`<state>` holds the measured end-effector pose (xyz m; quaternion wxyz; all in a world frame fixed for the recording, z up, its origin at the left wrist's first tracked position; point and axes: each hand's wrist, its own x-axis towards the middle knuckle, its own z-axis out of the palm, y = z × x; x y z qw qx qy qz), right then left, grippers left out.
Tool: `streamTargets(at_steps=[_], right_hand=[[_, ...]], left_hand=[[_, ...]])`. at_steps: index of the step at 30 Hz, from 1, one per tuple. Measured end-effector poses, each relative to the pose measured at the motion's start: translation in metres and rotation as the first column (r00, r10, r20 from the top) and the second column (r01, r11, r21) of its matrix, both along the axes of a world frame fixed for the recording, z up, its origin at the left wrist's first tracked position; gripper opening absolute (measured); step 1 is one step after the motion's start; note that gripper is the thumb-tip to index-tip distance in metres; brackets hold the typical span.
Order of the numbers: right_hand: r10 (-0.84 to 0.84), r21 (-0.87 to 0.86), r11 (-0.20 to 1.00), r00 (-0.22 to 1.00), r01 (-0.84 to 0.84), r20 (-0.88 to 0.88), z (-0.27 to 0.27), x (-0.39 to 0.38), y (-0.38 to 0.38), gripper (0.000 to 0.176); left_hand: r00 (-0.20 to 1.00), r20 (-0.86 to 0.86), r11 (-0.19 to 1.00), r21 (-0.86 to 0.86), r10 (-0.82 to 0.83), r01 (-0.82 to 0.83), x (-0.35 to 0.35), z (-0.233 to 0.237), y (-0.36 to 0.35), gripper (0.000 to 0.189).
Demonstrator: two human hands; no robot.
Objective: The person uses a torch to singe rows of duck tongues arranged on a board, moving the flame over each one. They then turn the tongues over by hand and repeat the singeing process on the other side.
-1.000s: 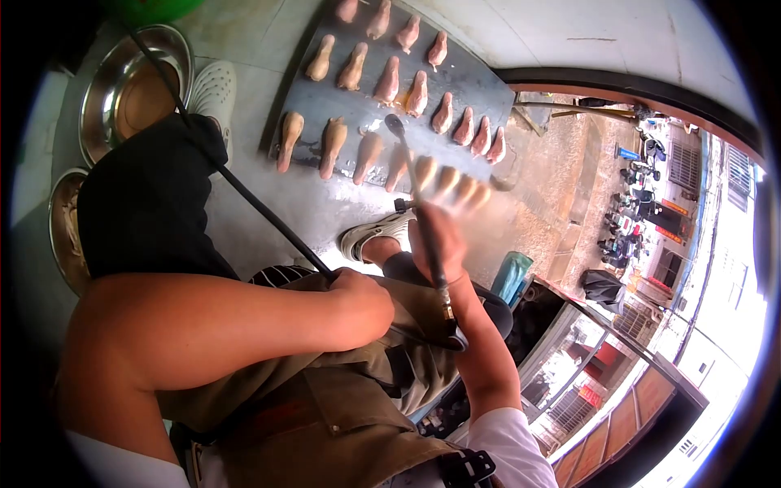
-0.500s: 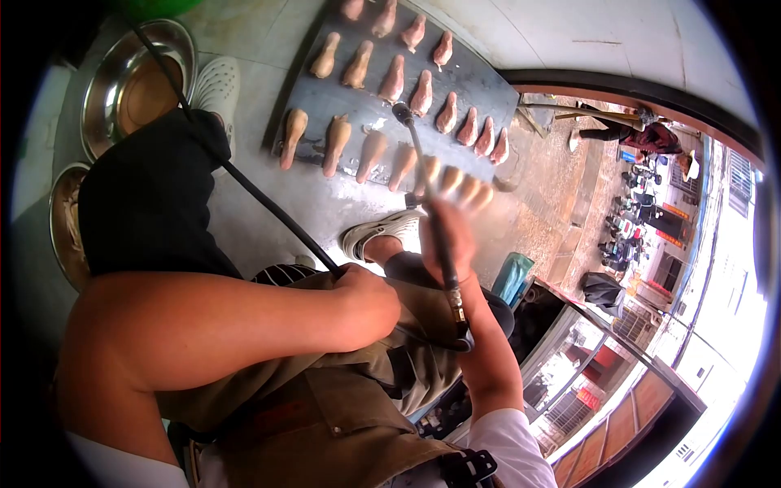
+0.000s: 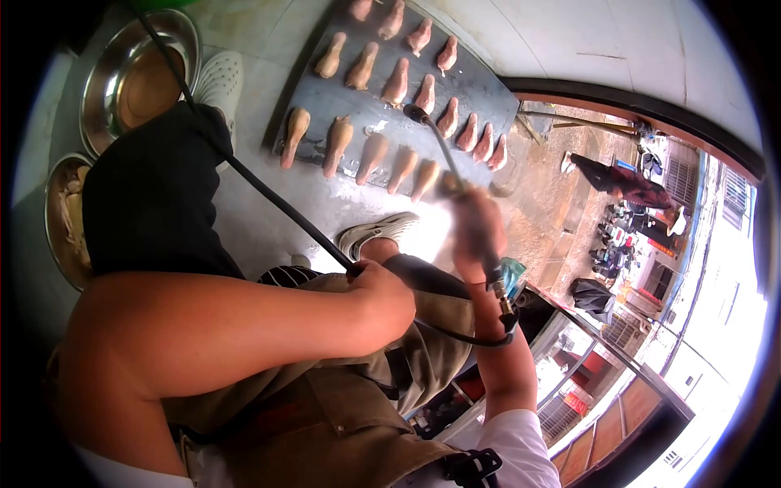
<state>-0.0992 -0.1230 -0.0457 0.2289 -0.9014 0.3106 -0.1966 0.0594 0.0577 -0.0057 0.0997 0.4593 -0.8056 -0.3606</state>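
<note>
My right hand (image 3: pixel 478 232), blurred by motion, grips the handle of a gas torch (image 3: pixel 443 151). The torch's dark nozzle points at a dark metal sheet (image 3: pixel 374 150) on the floor, over the gap between rows of meat; no flame shows. Several drumstick-shaped pieces of meat (image 3: pixel 396 82) lie in rows there. Nearest me, pieces like this drumstick-shaped piece (image 3: pixel 338 145) look tan and browned, while many farther ones are pink. Closed around a black hose (image 3: pixel 268 195) is my left hand (image 3: pixel 381 299), above my lap. The hose loops to the torch's rear end.
Two steel basins (image 3: pixel 91 89) stand at the left; the lower basin (image 3: pixel 54 215) holds pale pieces. My shoes (image 3: pixel 366 232) are close to the sheet's near edge. At the right, past a doorway (image 3: pixel 586 84), a person (image 3: pixel 626 183) walks near parked motorbikes.
My right hand has moved right with the torch, and the nozzle has shifted slightly right along the rows. My left hand has moved slightly right on the hose. The person outside has moved down in view.
</note>
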Motion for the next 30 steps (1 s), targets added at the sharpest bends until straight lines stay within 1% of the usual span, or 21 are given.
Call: streamTargets(at_steps=[2, 4, 6, 7, 8, 10, 11, 13, 14, 15, 16, 17, 19, 20, 22, 23, 24, 25, 26, 28, 30], right_hand=[[0.009, -0.088, 0.996, 0.995, -0.018, -0.099, 0.01, 0.004, -0.004, 0.032], [-0.01, 0.006, 1.0, 1.0, 0.01, 0.005, 0.01, 0.009, -0.006, 0.032], [-0.027, 0.118, 0.993, 0.996, 0.017, 0.088, 0.005, 0.009, -0.014, 0.032], [-0.013, 0.095, 0.995, 0.999, 0.008, 0.053, 0.006, 0.009, -0.017, 0.03], [-0.024, 0.111, 0.994, 0.999, 0.02, 0.036, 0.01, 0.014, -0.016, 0.029], [-0.044, 0.141, 0.989, 0.999, 0.043, 0.001, 0.023, 0.026, -0.013, 0.027], [0.027, 0.024, 0.999, 1.0, -0.027, -0.015, 0.026, 0.031, -0.016, 0.026], [0.004, 0.125, 0.992, 1.0, -0.003, -0.006, 0.026, 0.033, -0.022, 0.027], [-0.008, 0.175, 0.985, 1.0, 0.009, -0.004, 0.027, 0.036, -0.025, 0.027], [0.022, 0.139, 0.99, 1.0, -0.022, 0.004, 0.029, 0.041, -0.027, 0.027], [0.027, 0.107, 0.994, 0.999, -0.024, -0.027, 0.034, 0.048, -0.029, 0.027], [0.03, 0.073, 0.997, 0.998, -0.026, -0.058, 0.039, 0.054, -0.03, 0.027], [0.004, 0.081, 0.997, 0.995, 0.004, -0.095, 0.042, 0.058, -0.038, 0.028], [0.0, 0.153, 0.988, 0.999, 0.007, -0.047, 0.037, 0.061, -0.045, 0.03], [-0.08, 0.228, 0.97, 0.996, 0.089, -0.048, 0.043, 0.062, -0.049, 0.032], [-0.087, 0.334, 0.94, 0.995, 0.067, 0.045, 0.039, 0.063, -0.055, 0.032], [-0.021, 0.359, 0.933, 0.999, 0.031, -0.03, 0.043, 0.063, -0.062, 0.032], [-0.034, 0.374, 0.926, 0.999, 0.044, -0.032, 0.045, 0.064, -0.065, 0.032], [-0.049, 0.389, 0.92, 0.998, 0.058, -0.035, 0.05, 0.071, -0.064, 0.031], [-0.054, 0.399, 0.916, 0.998, 0.041, 0.021, 0.048, 0.076, -0.068, 0.031], [-0.077, 0.436, 0.899, 0.994, 0.036, 0.075, 0.049, 0.085, -0.074, 0.032]], left_hand=[[0.999, -0.008, 0.998, -0.046, 0.041, -0.042, -0.001, -0.001, 0.001, 0.009], [0.998, -0.002, 0.994, -0.087, 0.069, -0.069, -0.004, -0.003, 0.002, 0.01], [0.998, 0.058, 0.997, -0.072, 0.002, 0.002, -0.002, 0.0, -0.002, 0.01], [0.996, 0.088, 0.997, -0.061, -0.031, 0.037, -0.002, 0.002, -0.004, 0.01], [0.986, 0.114, 0.992, -0.025, -0.12, 0.124, 0.002, 0.008, -0.009, 0.006], [0.943, 0.154, 0.955, 0.052, -0.295, 0.291, 0.01, 0.021, -0.021, 0.025], [0.943, 0.154, 0.955, 0.047, -0.296, 0.293, 0.009, 0.022, -0.023, 0.025], [0.942, 0.152, 0.954, 0.036, -0.3, 0.298, 0.008, 0.022, -0.023, 0.026], [0.963, 0.142, 0.97, -0.047, -0.23, 0.239, 0.009, 0.021, -0.021, 0.016], [0.979, 0.124, 0.976, -0.129, -0.16, 0.176, 0.011, 0.018, -0.017, 0.008], [0.991, 0.101, 0.972, -0.209, -0.09, 0.11, 0.011, 0.016, -0.015, 0.007], [0.996, 0.075, 0.976, -0.207, -0.045, 0.059, 0.015, 0.019, -0.015, 0.006], [0.999, 0.023, 0.979, -0.199, 0.047, -0.041, 0.022, 0.027, -0.016, 0.007], [0.999, 0.03, 0.985, -0.173, 0.018, -0.013, 0.025, 0.03, -0.019, 0.008], [0.998, 0.042, 0.992, -0.118, -0.04, 0.045, 0.03, 0.033, -0.026, 0.01], [1.0, 0.027, 0.988, -0.154, 0.008, -0.004, 0.027, 0.029, -0.025, 0.011], [0.998, 0.011, 0.981, -0.189, 0.056, -0.053, 0.023, 0.027, -0.023, 0.012], [0.995, -0.008, 0.969, -0.223, 0.102, -0.102, 0.02, 0.024, -0.022, 0.013], [0.996, -0.01, 0.975, -0.203, 0.093, -0.093, 0.022, 0.026, -0.024, 0.014], [0.997, -0.015, 0.984, -0.164, 0.071, -0.073, 0.025, 0.031, -0.028, 0.016], [0.995, -0.028, 0.978, -0.181, 0.097, -0.1, 0.027, 0.033, -0.03, 0.015]])
